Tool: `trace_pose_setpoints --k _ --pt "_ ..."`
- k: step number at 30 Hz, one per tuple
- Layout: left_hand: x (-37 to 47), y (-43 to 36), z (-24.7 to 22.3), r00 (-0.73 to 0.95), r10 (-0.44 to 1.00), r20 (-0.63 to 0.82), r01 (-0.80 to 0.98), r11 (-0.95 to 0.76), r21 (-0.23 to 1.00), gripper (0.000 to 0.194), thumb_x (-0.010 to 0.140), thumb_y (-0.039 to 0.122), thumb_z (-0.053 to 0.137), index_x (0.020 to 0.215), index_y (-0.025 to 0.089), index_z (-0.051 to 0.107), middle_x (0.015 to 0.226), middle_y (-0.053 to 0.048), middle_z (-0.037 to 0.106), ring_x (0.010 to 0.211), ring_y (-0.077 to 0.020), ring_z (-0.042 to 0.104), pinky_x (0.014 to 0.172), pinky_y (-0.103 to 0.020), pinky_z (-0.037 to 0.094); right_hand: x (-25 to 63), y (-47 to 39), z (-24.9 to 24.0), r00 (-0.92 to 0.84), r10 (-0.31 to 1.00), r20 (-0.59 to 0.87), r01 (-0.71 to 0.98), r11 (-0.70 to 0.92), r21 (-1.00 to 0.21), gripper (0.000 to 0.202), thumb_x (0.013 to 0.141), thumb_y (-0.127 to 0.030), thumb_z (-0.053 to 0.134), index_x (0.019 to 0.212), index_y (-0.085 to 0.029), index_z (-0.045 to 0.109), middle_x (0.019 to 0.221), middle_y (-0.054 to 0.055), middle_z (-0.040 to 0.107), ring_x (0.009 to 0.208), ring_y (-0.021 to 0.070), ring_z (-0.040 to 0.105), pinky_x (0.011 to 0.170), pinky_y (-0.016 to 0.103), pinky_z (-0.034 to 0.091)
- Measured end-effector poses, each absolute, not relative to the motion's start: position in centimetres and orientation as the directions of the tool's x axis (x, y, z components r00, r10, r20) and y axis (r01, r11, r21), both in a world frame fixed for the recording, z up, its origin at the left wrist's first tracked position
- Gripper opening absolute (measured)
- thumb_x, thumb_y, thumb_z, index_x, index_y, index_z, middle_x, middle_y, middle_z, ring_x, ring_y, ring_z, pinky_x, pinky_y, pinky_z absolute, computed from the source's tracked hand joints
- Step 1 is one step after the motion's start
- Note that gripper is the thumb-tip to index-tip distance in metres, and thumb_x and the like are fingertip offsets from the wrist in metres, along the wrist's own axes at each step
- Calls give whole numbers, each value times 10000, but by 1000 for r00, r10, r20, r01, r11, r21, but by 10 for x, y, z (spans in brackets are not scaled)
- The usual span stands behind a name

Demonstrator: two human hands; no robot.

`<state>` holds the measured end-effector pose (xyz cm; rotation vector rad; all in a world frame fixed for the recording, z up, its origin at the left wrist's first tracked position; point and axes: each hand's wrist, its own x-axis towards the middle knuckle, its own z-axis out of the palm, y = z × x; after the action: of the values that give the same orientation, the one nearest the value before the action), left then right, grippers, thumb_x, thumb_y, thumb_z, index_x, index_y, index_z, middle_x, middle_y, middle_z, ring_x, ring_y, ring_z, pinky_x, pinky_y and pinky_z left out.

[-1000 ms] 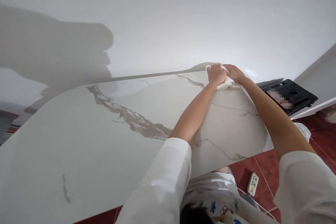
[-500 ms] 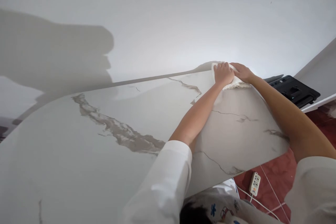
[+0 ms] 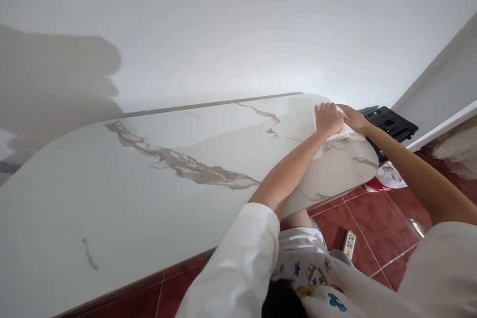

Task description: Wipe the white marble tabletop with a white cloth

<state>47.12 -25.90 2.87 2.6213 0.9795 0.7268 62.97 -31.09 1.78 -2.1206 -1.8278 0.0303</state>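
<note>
Both my hands press a white cloth (image 3: pixel 345 132) onto the far right part of a white marble-patterned tabletop (image 3: pixel 149 198). My left hand (image 3: pixel 328 120) lies over the cloth's left side with its fingers curled on it. Just to its right, my right hand (image 3: pixel 354 118) grips the cloth's upper right part. The two hands touch or nearly touch. Part of the cloth is hidden beneath them.
A white wall (image 3: pixel 223 30) runs along the table's far edge. Beyond the right end stand a black case (image 3: pixel 393 123) and a plastic bag (image 3: pixel 390 175). A power strip (image 3: pixel 349 244) lies on the red tiled floor (image 3: pixel 367 218) below the near edge.
My hands and the cloth have moved from the table's far edge inward, toward its rounded right end. The camera view has shifted, showing more floor and the plastic bag.
</note>
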Motion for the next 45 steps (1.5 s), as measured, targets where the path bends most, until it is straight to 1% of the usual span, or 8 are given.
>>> trace_pose_setpoints --k 7,12,16,26,30,33,41,45 --pt "456 -312 27 694 605 390 484 -794 368 369 1012 249 352 1250 83 580 1286 -180 627 1274 -296 495 1133 -460 263 606 -380 19 192 955 227 956 -131 -261 679 1009 -524 241 1469 -77 464 1493 211 500 1384 247 485 1143 381 357" --pt "433 -343 31 757 534 377 418 -838 349 389 1010 247 342 1265 64 571 1299 -179 615 1270 -295 491 1130 -460 258 583 -420 19 228 933 280 963 -174 -206 627 995 -540 269 1403 -145 532 1399 193 592 1309 298 548 1104 497 403" --pt "398 -358 35 775 523 354 406 -842 356 380 1004 241 351 1261 60 565 1289 -181 615 1271 -300 485 1128 -462 262 550 -438 20 154 940 305 982 -111 -155 590 981 -519 265 1357 -167 552 1364 179 612 1290 304 555 1093 508 425" --pt "262 -326 39 789 560 253 487 -821 300 392 997 205 312 1331 122 500 1381 -150 563 1332 -270 457 1164 -469 287 399 -402 23 125 941 315 989 -94 -111 534 976 -436 298 1346 -120 518 1358 183 598 1269 326 533 1072 498 427" --pt "188 -310 35 768 595 235 528 -797 294 425 988 220 276 1353 156 484 1413 -127 555 1350 -261 458 1178 -478 306 323 -382 27 46 958 283 996 -24 -80 470 971 -377 313 1275 -97 536 1243 204 630 1166 336 559 999 493 450" --pt "130 -299 33 731 640 238 576 -765 289 453 976 247 276 1369 159 483 1405 -131 573 1346 -275 474 1178 -520 310 266 -365 31 4 967 254 992 27 -120 420 977 -342 316 1246 -113 544 1198 185 639 1116 324 556 975 482 442" --pt "-22 -267 28 603 759 247 723 -650 233 548 950 387 260 1369 147 518 1417 -135 579 1337 -287 498 1156 -497 349 127 -322 35 -114 972 207 929 178 -325 462 982 -326 381 1332 -47 497 1337 213 551 1252 344 458 1093 498 326" --pt "-92 -258 27 540 806 240 768 -589 252 573 944 451 263 1365 165 527 1413 -118 588 1319 -286 513 1155 -488 362 67 -311 38 -199 960 198 877 265 -401 507 979 -330 398 1364 -8 471 1393 237 516 1306 351 433 1134 498 294"
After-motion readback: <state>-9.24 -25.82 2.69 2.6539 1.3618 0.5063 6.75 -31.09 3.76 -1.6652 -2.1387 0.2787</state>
